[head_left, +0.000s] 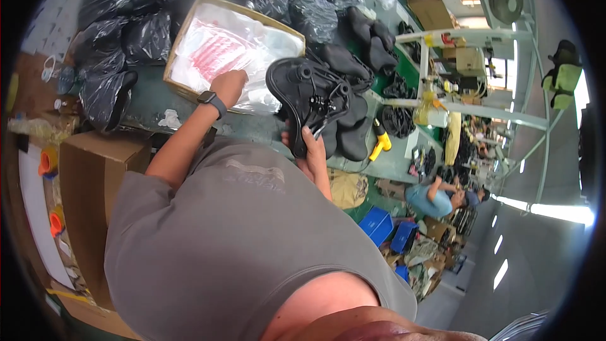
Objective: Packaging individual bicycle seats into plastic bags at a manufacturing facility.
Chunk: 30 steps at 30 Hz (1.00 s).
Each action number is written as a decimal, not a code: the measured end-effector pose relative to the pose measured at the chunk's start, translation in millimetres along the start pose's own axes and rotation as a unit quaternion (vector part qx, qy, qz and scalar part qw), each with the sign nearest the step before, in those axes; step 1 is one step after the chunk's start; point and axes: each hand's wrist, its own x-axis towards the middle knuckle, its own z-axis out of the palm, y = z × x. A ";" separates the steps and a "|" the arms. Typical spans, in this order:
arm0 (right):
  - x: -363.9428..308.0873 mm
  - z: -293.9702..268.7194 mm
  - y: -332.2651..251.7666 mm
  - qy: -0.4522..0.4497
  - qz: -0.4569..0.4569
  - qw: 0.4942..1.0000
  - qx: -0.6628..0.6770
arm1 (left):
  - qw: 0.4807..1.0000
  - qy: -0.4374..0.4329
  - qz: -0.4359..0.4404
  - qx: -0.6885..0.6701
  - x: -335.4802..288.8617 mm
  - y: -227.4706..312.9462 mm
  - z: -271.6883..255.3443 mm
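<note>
My right hand (310, 151) is closed around the narrow nose of a black bicycle saddle (310, 91). The saddle is held with its underside toward me, showing the rails and two round sockets. My left hand (228, 86), with a watch on the wrist, is over a cardboard box (184, 43) and close against the clear plastic bags (265, 47) in it. Red print shows on some of these bags. The left fingers are curled in; what they pinch, if anything, is too small to make out.
Black saddles in clear bags (146, 36) are heaped along the far side of the green workbench (237, 127). Bare saddles (353, 136) lie just right of the held one, beside a yellow heat gun (381, 142). A large carton (95, 196) stands at left; another person (429, 199) is at right.
</note>
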 end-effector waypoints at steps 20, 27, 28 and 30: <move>72.7 59.0 -32.7 -0.291 0.030 0.956 -0.028 | 0.584 0.240 -0.174 -0.756 -115.8 -22.7 -134.5; 55.3 71.6 -28.5 -0.142 -0.251 0.822 -0.490 | 0.852 0.345 -0.118 -0.376 -52.7 54.1 -149.2; 49.2 78.8 -26.8 -0.144 -0.248 0.814 -0.506 | 0.870 0.358 -0.080 -0.330 -44.6 61.3 -151.4; 43.9 82.9 -23.6 -0.149 -0.247 0.799 -0.528 | 0.884 0.359 -0.056 -0.295 -33.1 80.9 -159.7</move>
